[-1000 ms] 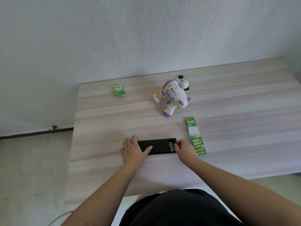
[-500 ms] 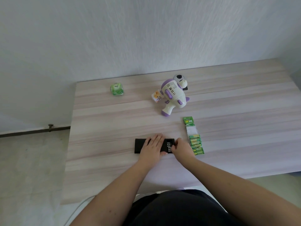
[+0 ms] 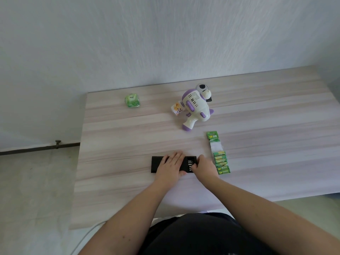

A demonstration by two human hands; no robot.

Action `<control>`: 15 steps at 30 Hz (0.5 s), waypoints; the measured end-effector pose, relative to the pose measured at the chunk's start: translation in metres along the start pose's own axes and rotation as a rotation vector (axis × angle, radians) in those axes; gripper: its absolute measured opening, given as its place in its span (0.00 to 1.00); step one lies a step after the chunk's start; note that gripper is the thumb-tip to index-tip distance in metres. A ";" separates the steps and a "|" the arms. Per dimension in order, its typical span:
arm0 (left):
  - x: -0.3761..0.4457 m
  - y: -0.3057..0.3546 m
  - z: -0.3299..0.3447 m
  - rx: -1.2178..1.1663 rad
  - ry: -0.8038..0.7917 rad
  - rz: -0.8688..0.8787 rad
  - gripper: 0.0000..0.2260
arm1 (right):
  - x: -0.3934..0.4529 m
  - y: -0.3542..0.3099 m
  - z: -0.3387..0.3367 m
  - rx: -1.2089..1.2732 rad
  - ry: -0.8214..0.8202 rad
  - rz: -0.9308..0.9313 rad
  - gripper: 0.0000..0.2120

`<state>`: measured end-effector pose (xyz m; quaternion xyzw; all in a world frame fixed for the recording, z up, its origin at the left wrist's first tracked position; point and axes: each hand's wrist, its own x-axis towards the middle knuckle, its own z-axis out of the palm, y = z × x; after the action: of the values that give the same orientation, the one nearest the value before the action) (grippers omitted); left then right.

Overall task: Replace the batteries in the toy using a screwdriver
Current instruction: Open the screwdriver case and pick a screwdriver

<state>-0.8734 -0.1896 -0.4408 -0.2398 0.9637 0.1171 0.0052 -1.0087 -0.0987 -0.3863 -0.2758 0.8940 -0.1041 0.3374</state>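
Observation:
A black screwdriver case lies on the wooden table near its front edge, with a row of metal bits showing at its right end. My left hand rests flat on the middle of the case, fingers straight. My right hand has its fingers curled at the case's right end, by the bits. Lying on its side farther back is the white and purple toy gun. A green strip pack of batteries sits just right of my right hand.
A small green packet sits at the table's back left. A small black item pokes out behind the toy. A white wall runs along the table's far edge, and the floor drops away on the left.
My left hand slid right from the case's left end onto its middle. My right hand stayed at the right end by the bits. The camera view shifted slightly.

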 end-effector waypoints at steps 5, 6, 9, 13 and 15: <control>-0.002 -0.003 0.003 0.031 0.047 0.010 0.34 | 0.000 0.000 -0.001 0.003 -0.003 0.001 0.08; -0.003 -0.004 0.003 0.035 0.053 0.010 0.33 | 0.000 0.000 -0.001 0.005 -0.004 0.000 0.08; -0.003 -0.005 0.003 0.044 0.069 0.010 0.33 | 0.000 0.000 0.000 0.008 -0.004 -0.007 0.07; -0.005 -0.006 0.004 0.064 0.096 0.019 0.33 | 0.000 -0.001 -0.001 0.002 -0.004 -0.004 0.08; -0.006 -0.007 0.004 0.070 0.099 0.021 0.33 | 0.000 -0.001 -0.001 -0.002 -0.003 -0.007 0.08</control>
<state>-0.8655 -0.1920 -0.4454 -0.2348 0.9688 0.0714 -0.0351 -1.0088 -0.0992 -0.3851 -0.2793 0.8928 -0.1037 0.3379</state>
